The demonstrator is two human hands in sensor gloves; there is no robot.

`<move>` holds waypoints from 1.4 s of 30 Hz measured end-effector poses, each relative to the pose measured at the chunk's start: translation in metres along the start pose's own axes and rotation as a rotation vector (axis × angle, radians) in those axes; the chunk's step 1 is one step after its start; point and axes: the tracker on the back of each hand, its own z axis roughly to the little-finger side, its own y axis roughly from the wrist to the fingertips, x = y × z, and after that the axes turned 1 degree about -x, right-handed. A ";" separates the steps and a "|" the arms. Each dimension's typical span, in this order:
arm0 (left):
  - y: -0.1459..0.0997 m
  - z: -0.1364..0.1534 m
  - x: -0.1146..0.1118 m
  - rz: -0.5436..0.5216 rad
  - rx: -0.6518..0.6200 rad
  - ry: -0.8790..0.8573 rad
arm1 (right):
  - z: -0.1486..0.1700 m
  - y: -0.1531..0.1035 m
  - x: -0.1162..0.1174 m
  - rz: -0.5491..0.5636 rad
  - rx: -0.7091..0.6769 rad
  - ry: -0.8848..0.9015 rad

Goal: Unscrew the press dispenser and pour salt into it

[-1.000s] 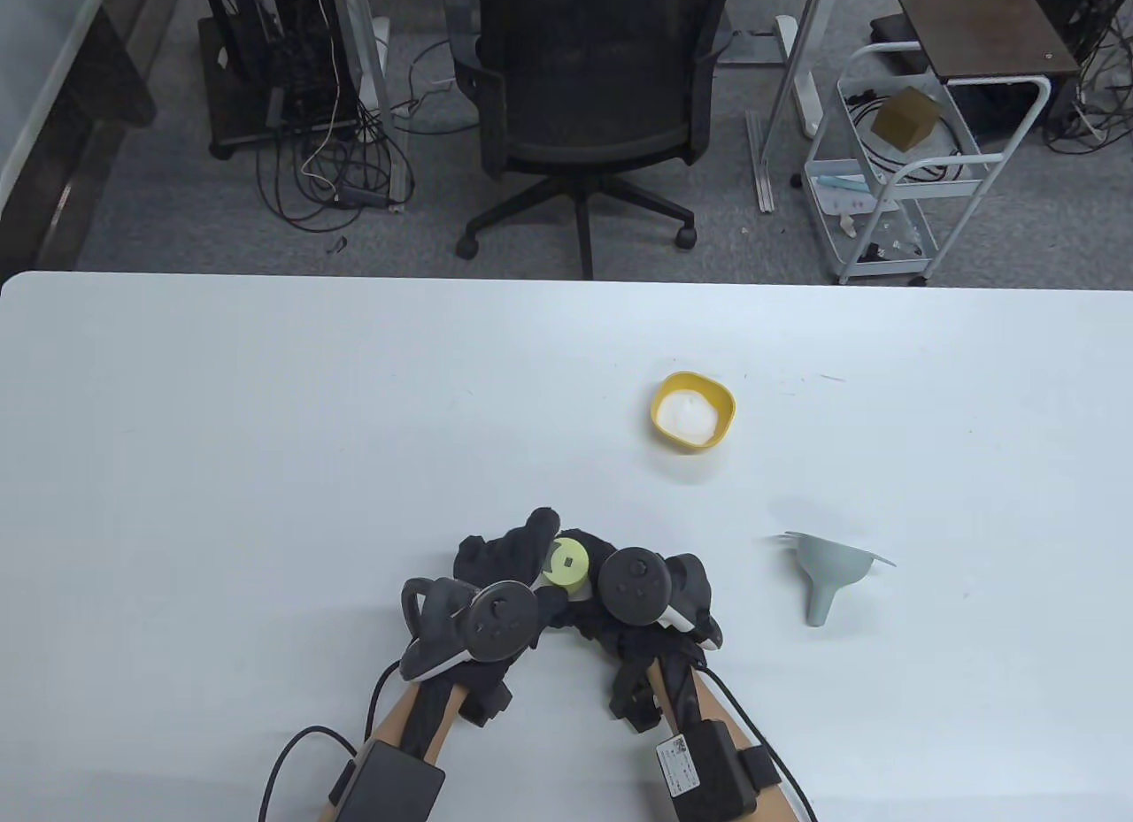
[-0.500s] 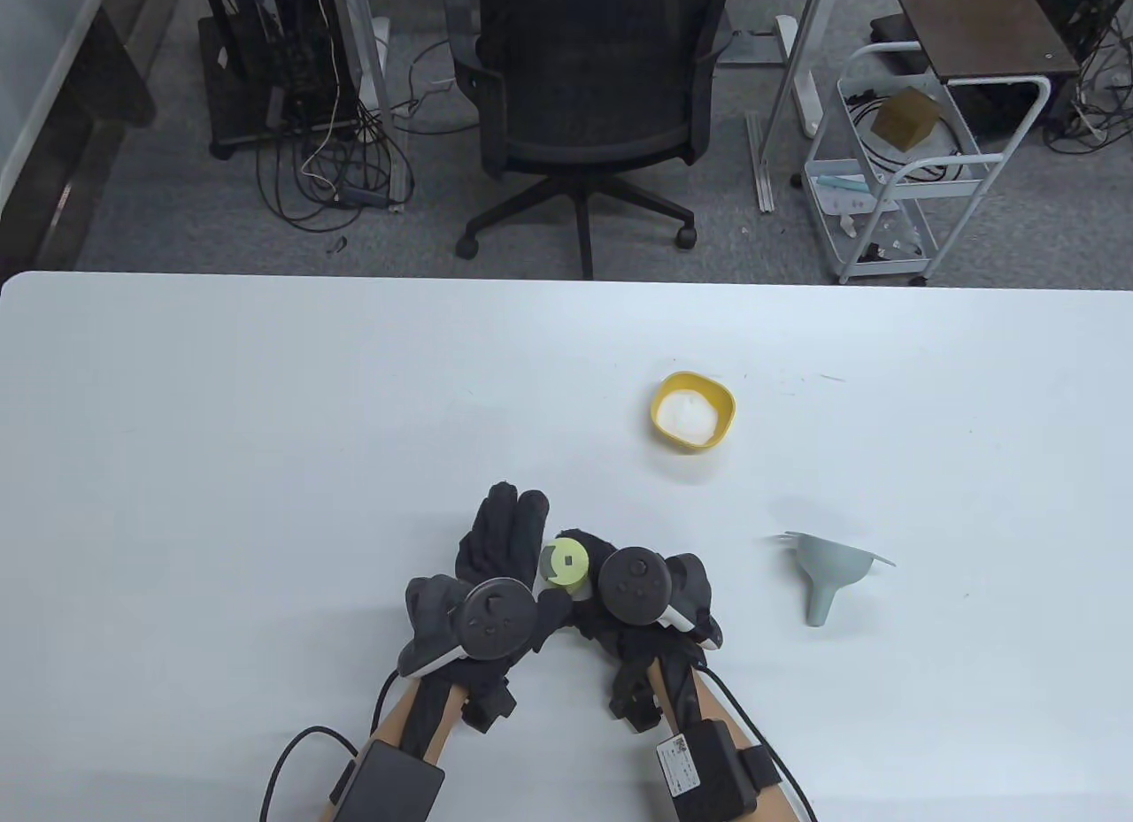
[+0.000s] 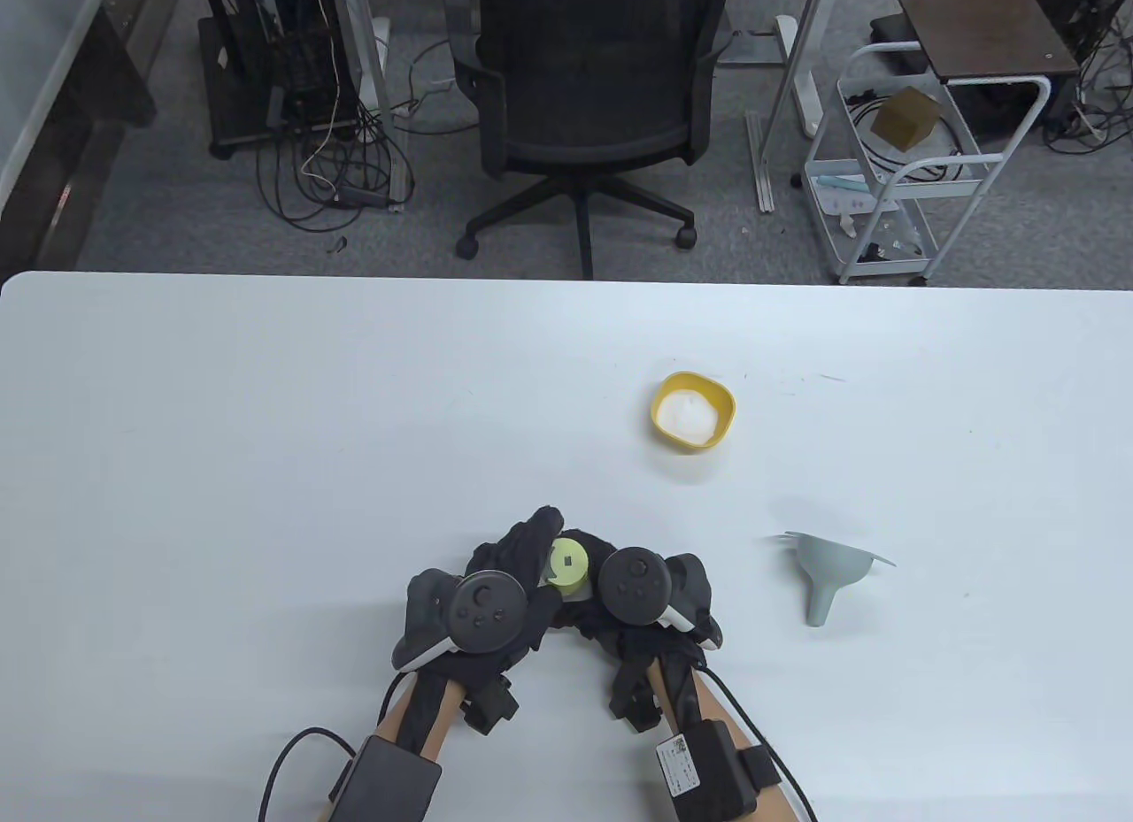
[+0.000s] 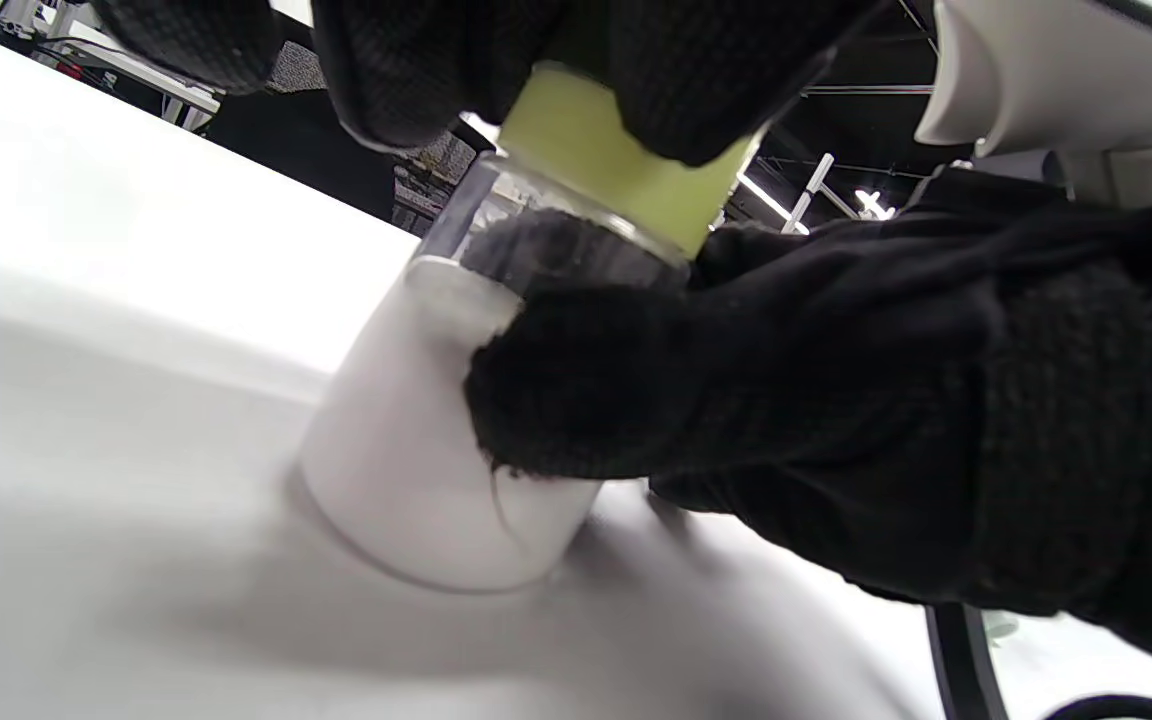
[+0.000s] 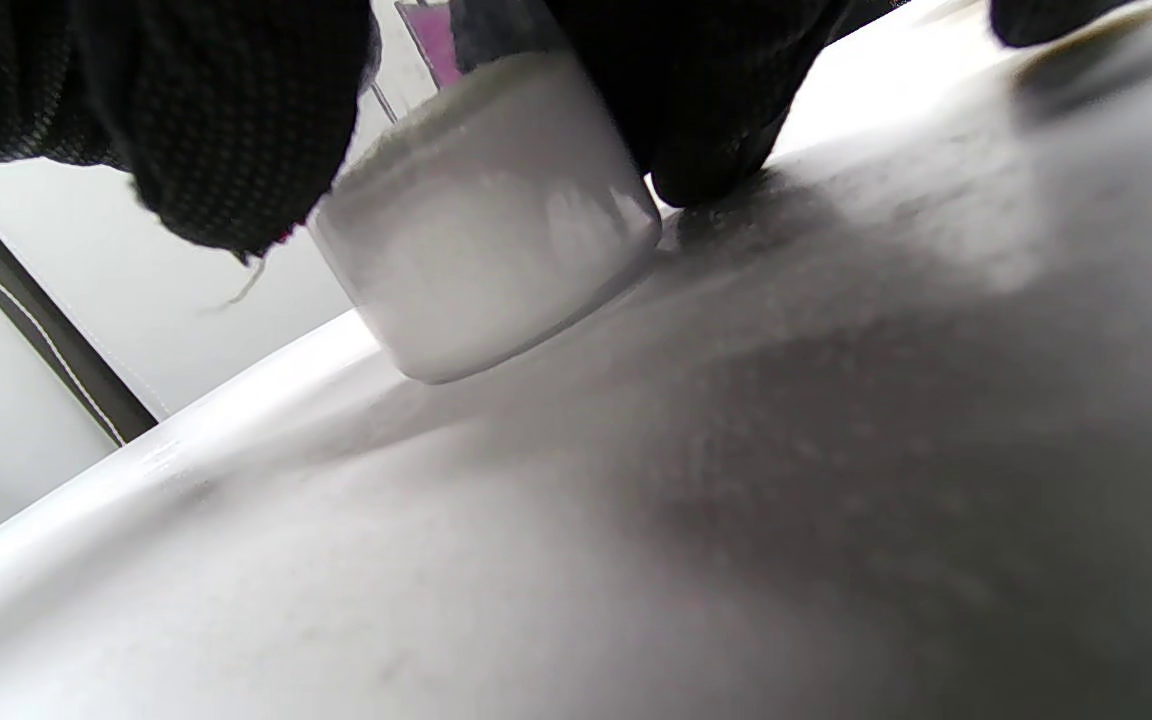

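The press dispenser stands on the table near the front edge: a clear jar holding white salt [image 4: 416, 440] [image 5: 486, 280] with a lime-green cap [image 3: 566, 564] [image 4: 626, 160]. My left hand [image 3: 522, 556] wraps its fingers over the green cap from the left. My right hand [image 3: 611, 605] grips the jar body below the cap, seen in the left wrist view [image 4: 736, 400]. A yellow bowl [image 3: 728, 408] with white salt sits further back to the right. A grey funnel [image 3: 828, 570] lies on its side to the right of my hands.
An office chair [image 3: 589, 105] stands beyond the table's far edge, with a white wire cart [image 3: 894, 167] to its right. The table [image 3: 221, 459] is white and bare on the left half.
My left hand's fingers, stretched out beside the cap half a second ago, have curled back over the green cap. The right hand and jar have not moved.
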 end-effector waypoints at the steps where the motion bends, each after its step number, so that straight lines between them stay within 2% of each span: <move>1: 0.000 0.000 0.000 -0.008 0.004 0.004 | 0.000 0.000 0.000 0.000 0.000 0.000; 8: -0.002 -0.001 0.000 -0.092 0.069 0.100 | 0.000 0.000 0.000 0.000 0.000 0.000; 10: -0.004 -0.002 0.000 -0.144 0.127 0.162 | 0.000 0.000 0.000 0.000 0.001 0.000; 12: -0.006 -0.003 0.002 -0.193 0.124 0.176 | 0.000 0.000 0.000 -0.001 0.002 0.002; 15: -0.008 -0.004 0.007 -0.177 0.122 0.122 | 0.001 0.000 0.000 -0.002 0.002 0.004; 19: -0.004 -0.001 0.006 -0.057 0.036 0.002 | 0.000 0.000 0.000 -0.001 0.002 0.002; 22: -0.002 0.003 0.003 -0.012 0.005 -0.087 | 0.000 0.000 0.000 -0.001 0.002 0.002; 26: 0.000 0.003 0.000 0.035 -0.018 -0.090 | 0.000 0.000 0.000 -0.001 0.002 0.002; 34: -0.003 0.003 0.002 -0.039 0.027 0.012 | 0.000 0.000 0.000 -0.001 0.002 0.002; 40: -0.007 0.003 0.005 -0.169 0.131 0.176 | 0.000 0.000 0.000 -0.002 0.001 0.000; 42: -0.008 0.004 0.006 -0.159 0.141 0.176 | 0.000 0.000 0.000 -0.002 0.002 0.001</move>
